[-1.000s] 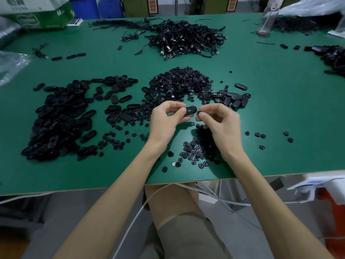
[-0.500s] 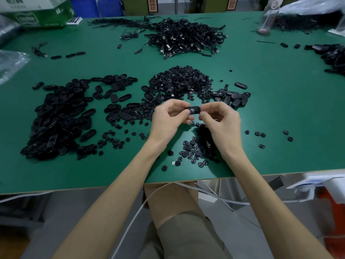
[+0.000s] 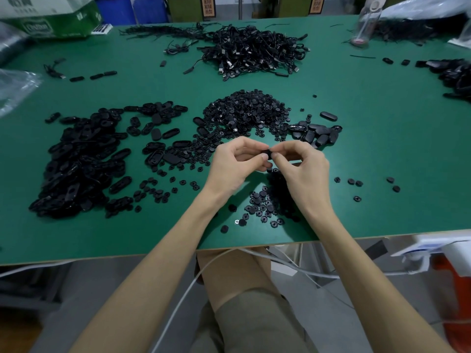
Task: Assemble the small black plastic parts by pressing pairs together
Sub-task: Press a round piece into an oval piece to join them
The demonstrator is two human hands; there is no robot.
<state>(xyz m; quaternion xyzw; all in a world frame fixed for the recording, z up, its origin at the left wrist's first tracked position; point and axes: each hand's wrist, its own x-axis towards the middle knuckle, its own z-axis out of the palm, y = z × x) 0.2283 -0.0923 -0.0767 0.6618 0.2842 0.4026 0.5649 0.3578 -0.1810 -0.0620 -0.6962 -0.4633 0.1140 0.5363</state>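
Pinching from both sides, your left hand (image 3: 237, 164) and right hand (image 3: 300, 169) meet over the middle of the green table (image 3: 382, 154) in the head view. A small black part (image 3: 266, 152) is caught between them. Your left thumb and curled fingers grip it from the left. Your right thumb and forefinger grip it from the right, and the fingertips of the two hands almost touch. Your fingers hide most of the part, so you cannot tell whether it is one piece or two pressed together.

Just beyond your hands lies a mound of round black discs (image 3: 249, 110). A small cluster of oval black shells (image 3: 316, 132) sits to its right, touching its edge. A much larger heap of oval frames (image 3: 76, 161) spreads to your left, with looser ovals and discs trailing between it and the mound. Below your right wrist, near the table's front edge, is a patch of scattered discs (image 3: 262, 206). A few more loose discs (image 3: 354, 182) lie well apart to the right.

At the far side you see a tangle of black cables (image 3: 254, 49) with a clear bottle (image 3: 367, 24) to its right. A cardboard box (image 3: 48, 19) stands at the far left corner and a clear plastic bag (image 3: 15, 85) lies at the left edge. Below the table's front edge a white cord (image 3: 178, 301) runs across your lap.
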